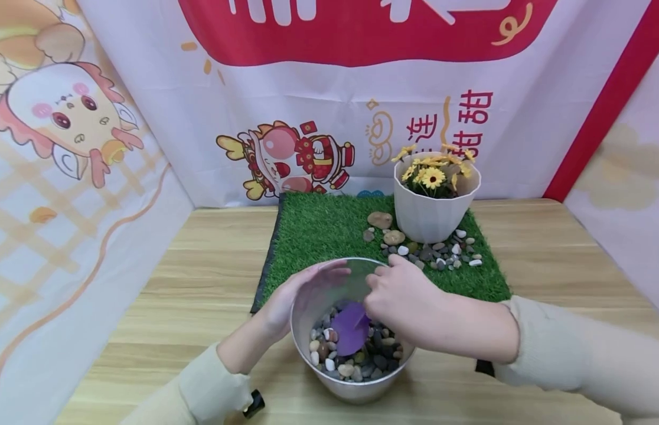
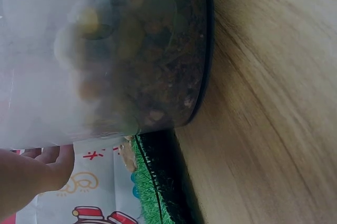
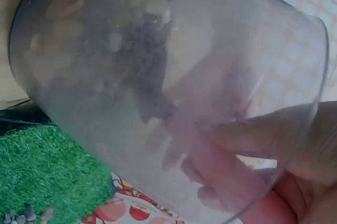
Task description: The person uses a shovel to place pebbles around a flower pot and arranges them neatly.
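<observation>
A clear, frosted-looking bucket (image 1: 352, 386) of pebbles (image 1: 346, 370) stands at the table's front middle. In the left wrist view, dark soil-like matter shows through the bucket's wall (image 2: 31, 77), low down. Reaching in over the rim, my right hand (image 1: 401, 301) grips a small purple shovel (image 1: 351, 330) by its upper end; the blade lies against the pebbles. Through the wall in the right wrist view, the shovel is a blurred dark shape (image 3: 150, 61) below my fingers (image 3: 210, 155). My left hand (image 1: 294, 295) rests along the bucket's outer left side, fingers extended near the far rim.
Behind the bucket lies a green grass mat (image 1: 324, 230) with a dark edge. On it stand a white pot (image 1: 433, 215) of yellow flowers (image 1: 432, 177) and, in front, scattered pebbles (image 1: 425, 252) and larger stones (image 1: 379, 220). Printed cloth (image 1: 335, 88) hangs around the wooden table (image 1: 202, 260).
</observation>
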`<state>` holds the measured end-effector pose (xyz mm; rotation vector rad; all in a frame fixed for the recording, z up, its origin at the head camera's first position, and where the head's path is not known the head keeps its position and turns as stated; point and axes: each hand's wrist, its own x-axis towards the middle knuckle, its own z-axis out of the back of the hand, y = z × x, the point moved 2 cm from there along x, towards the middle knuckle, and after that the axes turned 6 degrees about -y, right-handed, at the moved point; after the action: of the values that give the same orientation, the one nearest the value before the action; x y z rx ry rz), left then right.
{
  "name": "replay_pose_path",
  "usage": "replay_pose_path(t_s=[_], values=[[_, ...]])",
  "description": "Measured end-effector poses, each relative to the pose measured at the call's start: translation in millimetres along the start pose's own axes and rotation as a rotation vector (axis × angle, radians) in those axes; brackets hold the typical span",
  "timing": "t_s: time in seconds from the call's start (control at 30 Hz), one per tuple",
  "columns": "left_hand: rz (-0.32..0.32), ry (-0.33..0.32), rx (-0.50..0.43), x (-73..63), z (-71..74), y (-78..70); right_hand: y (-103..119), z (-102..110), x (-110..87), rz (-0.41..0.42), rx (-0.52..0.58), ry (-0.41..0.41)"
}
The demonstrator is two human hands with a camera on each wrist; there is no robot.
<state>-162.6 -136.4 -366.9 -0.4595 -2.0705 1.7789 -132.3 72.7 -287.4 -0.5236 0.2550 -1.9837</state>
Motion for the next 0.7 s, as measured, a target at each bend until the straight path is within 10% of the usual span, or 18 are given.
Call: replay_pose_path(t_s=[0.7], values=[[-0.001, 0.041, -0.039, 2.2, 2.0, 3.6, -27, -4, -33.8, -0.075, 0.336, -0.421]])
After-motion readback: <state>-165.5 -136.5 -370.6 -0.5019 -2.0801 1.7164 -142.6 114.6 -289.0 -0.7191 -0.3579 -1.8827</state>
